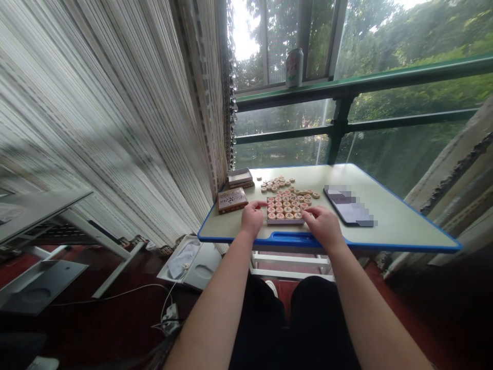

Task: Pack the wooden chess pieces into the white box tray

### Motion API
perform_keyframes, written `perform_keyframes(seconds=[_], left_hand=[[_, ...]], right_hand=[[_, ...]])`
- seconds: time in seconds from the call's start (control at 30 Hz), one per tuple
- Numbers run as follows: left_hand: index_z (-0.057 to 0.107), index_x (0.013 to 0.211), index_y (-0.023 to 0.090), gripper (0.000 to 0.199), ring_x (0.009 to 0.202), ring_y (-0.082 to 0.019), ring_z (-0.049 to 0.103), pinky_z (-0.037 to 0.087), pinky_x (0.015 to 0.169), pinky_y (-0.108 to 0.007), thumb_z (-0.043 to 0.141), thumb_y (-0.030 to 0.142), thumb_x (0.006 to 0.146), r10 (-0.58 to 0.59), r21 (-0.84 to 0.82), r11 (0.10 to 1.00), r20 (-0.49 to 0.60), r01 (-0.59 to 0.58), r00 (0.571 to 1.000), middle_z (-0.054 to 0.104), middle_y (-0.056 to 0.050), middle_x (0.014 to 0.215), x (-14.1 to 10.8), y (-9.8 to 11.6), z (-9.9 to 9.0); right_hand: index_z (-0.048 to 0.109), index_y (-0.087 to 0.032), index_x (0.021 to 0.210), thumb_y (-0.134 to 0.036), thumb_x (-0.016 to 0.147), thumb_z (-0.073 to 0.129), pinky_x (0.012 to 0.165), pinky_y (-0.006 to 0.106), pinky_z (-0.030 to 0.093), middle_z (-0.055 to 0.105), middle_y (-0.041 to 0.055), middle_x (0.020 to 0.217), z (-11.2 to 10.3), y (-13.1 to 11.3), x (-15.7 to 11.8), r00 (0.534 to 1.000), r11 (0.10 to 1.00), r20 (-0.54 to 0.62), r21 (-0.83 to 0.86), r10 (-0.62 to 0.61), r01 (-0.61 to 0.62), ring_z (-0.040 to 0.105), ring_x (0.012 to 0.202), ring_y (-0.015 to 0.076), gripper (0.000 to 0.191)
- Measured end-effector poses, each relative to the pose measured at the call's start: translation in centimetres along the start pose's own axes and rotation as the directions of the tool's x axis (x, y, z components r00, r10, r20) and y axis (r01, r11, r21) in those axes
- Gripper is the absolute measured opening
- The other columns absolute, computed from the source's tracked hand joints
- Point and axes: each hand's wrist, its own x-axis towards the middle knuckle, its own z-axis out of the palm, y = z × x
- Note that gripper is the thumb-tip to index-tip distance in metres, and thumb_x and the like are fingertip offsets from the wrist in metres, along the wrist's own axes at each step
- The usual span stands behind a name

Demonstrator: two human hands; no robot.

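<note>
A shallow box tray [285, 222] stands near the front edge of the table, filled with rows of round xiangqi pieces [280, 209] bearing red and dark characters. At its left wall is my left hand [252, 218], index finger stretched against the side and the other fingers curled. My right hand [322, 224] grips the tray's right edge, with thumb and fingertips close together by the corner piece. Loose xiangqi pieces [278, 182] lie scattered behind the tray, a few more [308, 193] at its back right. A printed box lid [232, 199] rests left of my left hand.
On the table [404, 221], a phone [348, 206] lies to the right and another open box [240, 177] sits at the back left. A can [294, 68] stands on the window ledge. Curtains [154, 103] hang at left; an open carton [188, 262] and cables are on the floor.
</note>
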Motion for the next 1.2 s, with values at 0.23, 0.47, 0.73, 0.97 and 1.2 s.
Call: perform_keyframes(seconds=[0.23, 0.47, 0.73, 0.97, 1.2], left_hand=[[0.068, 0.072, 0.015, 0.028, 0.062, -0.012, 0.052, 0.045, 0.06, -0.025, 0.043, 0.008, 0.063, -0.087, -0.207, 0.976, -0.102, 0.065, 0.991, 0.063, -0.004, 0.071, 0.3, 0.0, -0.2], [0.064, 0.077, 0.013, 0.036, 0.076, -0.017, 0.061, 0.051, 0.065, -0.031, 0.037, 0.002, 0.055, -0.169, -0.415, 0.902, -0.096, 0.115, 0.981, 0.066, -0.009, 0.085, 0.4, 0.7, -0.1], [0.062, 0.104, 0.017, 0.032, 0.117, -0.023, 0.053, 0.045, 0.092, -0.04, 0.045, 0.022, 0.078, -0.22, -0.547, 0.822, -0.051, 0.157, 0.974, 0.064, -0.011, 0.114, -0.4, 1.7, -0.8], [0.05, 0.128, 0.023, 0.073, 0.134, -0.024, 0.032, 0.023, 0.108, -0.049, 0.007, 0.066, 0.086, -0.062, -0.5, 0.861, 0.084, 0.096, 0.995, 0.047, -0.01, 0.138, -1.0, 2.3, -0.8], [0.048, 0.131, 0.029, 0.074, 0.142, -0.019, 0.005, -0.002, 0.116, -0.036, 0.008, 0.068, 0.084, 0.186, -0.326, 0.934, 0.103, -0.144, 0.977, 0.034, 0.002, 0.147, -1.5, 1.6, -0.4]], right_hand=[[0.069, -0.016, 0.075, -0.039, 0.075, 0.051, 0.07, 0.033, 0.043, 0.06, 0.0062, 0.07, 0.2, 0.0, 0.1, 0.999, 0.999, 0.032, 0.046, -0.004, 0.003, 0.054, 0.068, 0.0201, 0.029], [0.062, -0.015, 0.107, -0.048, 0.075, 0.054, 0.084, 0.043, 0.045, 0.056, 0.015, 0.107, 0.6, 0.7, 0.5, 1.0, 0.988, 0.006, 0.157, 0.008, -0.009, 0.054, 0.096, 0.0268, 0.047], [0.028, -0.026, 0.142, -0.074, 0.08, 0.019, 0.111, 0.046, 0.015, 0.031, 0.0088, 0.148, 0.4, 0.7, 0.3, 0.982, 0.74, 0.046, 0.651, 0.184, -0.169, 0.023, 0.137, 0.0233, 0.079], [0.018, -0.031, 0.146, -0.08, 0.071, -0.004, 0.112, 0.046, 0.0, 0.022, 0.0032, 0.152, -0.3, 0.3, 0.8, 0.955, 0.54, 0.197, 0.79, 0.223, -0.29, 0.01, 0.14, 0.0205, 0.092], [0.024, -0.038, 0.143, -0.079, 0.075, 0.008, 0.112, 0.044, -0.004, 0.013, -0.0071, 0.154, 0.6, 0.5, 0.6, 0.976, 0.643, 0.185, 0.735, 0.115, -0.215, 0.0, 0.141, 0.0177, 0.081]])
